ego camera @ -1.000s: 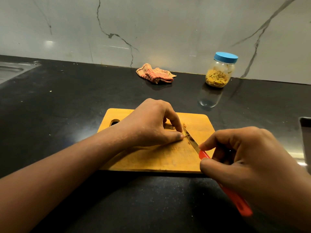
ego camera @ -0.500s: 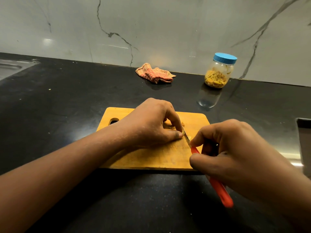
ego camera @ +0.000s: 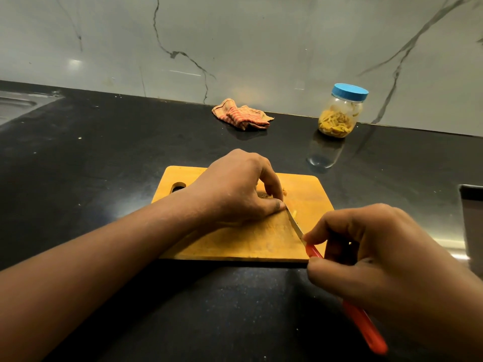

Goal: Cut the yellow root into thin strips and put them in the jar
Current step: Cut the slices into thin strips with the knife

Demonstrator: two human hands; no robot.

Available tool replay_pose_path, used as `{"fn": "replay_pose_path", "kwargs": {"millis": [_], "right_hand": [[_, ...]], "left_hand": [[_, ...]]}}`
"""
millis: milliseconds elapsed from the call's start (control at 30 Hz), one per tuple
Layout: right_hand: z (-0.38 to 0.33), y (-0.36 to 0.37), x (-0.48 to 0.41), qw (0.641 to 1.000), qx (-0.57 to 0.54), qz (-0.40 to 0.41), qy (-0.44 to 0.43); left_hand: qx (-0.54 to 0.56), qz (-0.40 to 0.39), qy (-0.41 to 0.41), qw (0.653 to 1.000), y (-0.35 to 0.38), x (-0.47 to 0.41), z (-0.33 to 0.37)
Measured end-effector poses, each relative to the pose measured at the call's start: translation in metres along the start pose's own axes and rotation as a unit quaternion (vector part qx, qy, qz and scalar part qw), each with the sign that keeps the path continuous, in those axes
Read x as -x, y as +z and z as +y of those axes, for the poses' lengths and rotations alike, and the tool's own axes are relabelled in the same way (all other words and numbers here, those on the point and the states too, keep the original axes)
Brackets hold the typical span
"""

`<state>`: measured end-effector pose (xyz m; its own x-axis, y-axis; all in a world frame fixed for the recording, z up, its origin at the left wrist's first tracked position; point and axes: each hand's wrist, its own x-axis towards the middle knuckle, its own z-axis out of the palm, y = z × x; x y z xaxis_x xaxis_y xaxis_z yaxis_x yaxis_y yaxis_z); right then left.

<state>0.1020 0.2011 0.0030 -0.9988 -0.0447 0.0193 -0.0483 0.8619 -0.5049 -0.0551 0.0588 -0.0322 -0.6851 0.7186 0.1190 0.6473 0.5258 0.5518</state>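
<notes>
We record: yellow root [ego camera: 262, 195], mostly hidden, pinched under our curled left hand [ego camera: 235, 189] near the cutting board [ego camera: 235, 244] back edge; red-handled knife [ego camera: 294, 223], gripped by our right hand [ego camera: 379, 257], blade touching left fingertips [ego camera: 278, 205]; lidded jar [ego camera: 339, 113], by the back edge of the counter [ego camera: 104, 178]

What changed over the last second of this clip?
The right hand slid the knife forward across the root, then drew it back toward the person, grip unchanged. The left hand still pins the root on the cutting board; jar and cloth have not moved.
</notes>
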Motion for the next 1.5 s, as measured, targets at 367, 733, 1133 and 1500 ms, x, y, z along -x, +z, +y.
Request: {"fn": "replay_pose_path", "kwargs": {"millis": [367, 733, 1133, 1500], "right_hand": [[-0.004, -0.013, 0.003, 0.995, -0.034, 0.095, -0.024], [-0.001, 0.002, -0.001, 0.999, -0.035, 0.031, -0.013], [0.004, -0.006, -0.025, 0.996, -0.043, 0.073, -0.007], [0.006, -0.003, -0.028, 0.996, -0.047, 0.074, -0.010]], "left_hand": [[0.064, -0.025, -0.009, 0.998, -0.031, 0.009, -0.014], [-0.005, -0.040, -0.023, 0.999, -0.018, 0.006, -0.008], [-0.025, -0.009, 0.011, 1.000, -0.006, 0.002, -0.002], [0.029, -0.038, 0.015, 0.999, -0.025, 0.007, -0.012]]}}
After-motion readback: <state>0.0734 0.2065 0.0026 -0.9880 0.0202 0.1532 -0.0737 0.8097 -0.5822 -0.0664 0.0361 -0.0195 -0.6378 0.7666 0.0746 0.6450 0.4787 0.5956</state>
